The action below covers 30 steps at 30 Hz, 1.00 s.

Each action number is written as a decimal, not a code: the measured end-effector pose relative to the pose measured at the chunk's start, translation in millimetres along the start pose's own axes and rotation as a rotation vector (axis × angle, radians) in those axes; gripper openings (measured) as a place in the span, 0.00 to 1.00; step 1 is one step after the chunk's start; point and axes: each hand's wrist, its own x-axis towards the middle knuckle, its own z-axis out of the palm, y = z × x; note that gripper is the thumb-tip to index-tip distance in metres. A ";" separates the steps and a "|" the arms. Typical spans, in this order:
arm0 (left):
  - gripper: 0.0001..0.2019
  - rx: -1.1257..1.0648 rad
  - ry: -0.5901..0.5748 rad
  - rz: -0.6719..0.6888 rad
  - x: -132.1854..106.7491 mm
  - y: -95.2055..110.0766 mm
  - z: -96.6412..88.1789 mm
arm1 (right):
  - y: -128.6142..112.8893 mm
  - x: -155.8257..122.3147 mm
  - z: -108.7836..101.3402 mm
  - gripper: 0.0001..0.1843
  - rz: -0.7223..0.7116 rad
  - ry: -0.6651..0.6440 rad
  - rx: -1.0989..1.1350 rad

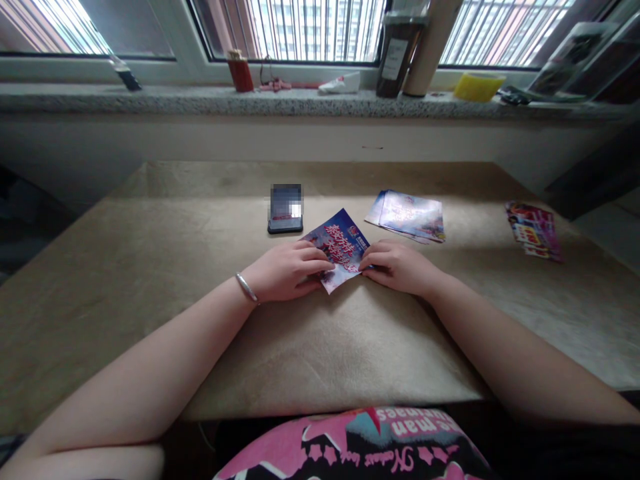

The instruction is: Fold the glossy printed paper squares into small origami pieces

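A purple-blue printed leaflet point(344, 243) with red and white lettering lies turned at an angle in the middle of the table. My left hand point(295, 268) is closed on its left edge, with a silver bangle on that wrist. On the opposite edge my right hand point(395, 265) pinches the leaflet near its right corner. Just beyond, to the right, rests a loose stack of similar leaflets point(413, 215). A dark phone point(285, 210), its screen blurred, stands or lies behind my left hand; which of the two I cannot tell.
Several overlapping red and purple leaflets point(535, 232) lie at the table's right side. The tan table point(150, 267) meets a wall below a granite windowsill point(175, 100). On the sill stand a red toothpick holder point(240, 71), a dark jar point(397, 57) and a yellow tape roll point(479, 87).
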 end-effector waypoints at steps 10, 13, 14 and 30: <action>0.13 -0.007 -0.025 0.039 2.9 0.9 4.7 | -12.8 5.9 1.7 0.08 -0.043 -0.006 -0.082; 0.12 -0.016 -0.030 0.037 1.3 -0.5 3.7 | -12.6 6.7 2.7 0.07 -0.027 0.011 -0.025; 0.12 -0.023 -0.025 0.029 0.7 -0.8 3.3 | -12.0 6.7 3.2 0.07 -0.023 0.020 0.003; 0.16 -0.074 0.111 -0.484 13.3 15.1 14.3 | -14.0 9.6 10.4 0.06 0.208 0.111 0.091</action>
